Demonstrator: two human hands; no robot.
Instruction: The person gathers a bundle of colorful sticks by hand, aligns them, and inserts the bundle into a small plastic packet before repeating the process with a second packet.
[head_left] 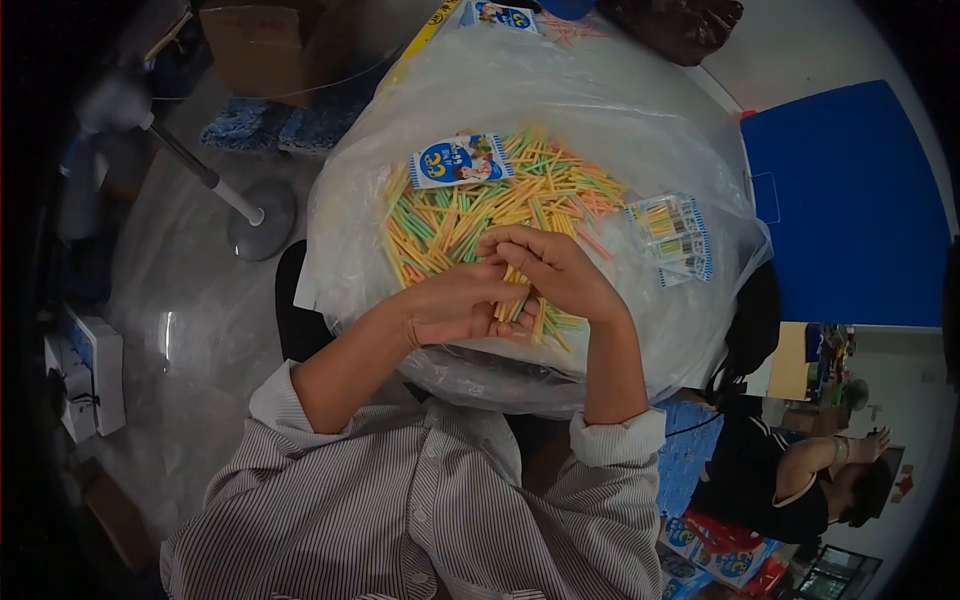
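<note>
A bundle of thin yellow and pastel sticks (507, 309) is held between my two hands, just over the near edge of a loose pile. My left hand (462, 303) is closed around the bundle from the left and below. Over its top curls my right hand (562, 272), fingers bent against the sticks; its palm side is hidden. Behind them spreads the pile of yellow, green and pink sticks (440, 222). A blue and white printed packet (461, 163) lies on the pile. Small clear packets with sticks inside (670, 238) rest to the right.
Crumpled clear plastic sheeting (400, 110) covers the round work surface. Beyond it are another printed packet (500, 16) and a dark plastic bag (690, 25). A blue panel (850, 200) stands right, a fan-like stand (262, 215) left. Another person (765, 475) sits at lower right.
</note>
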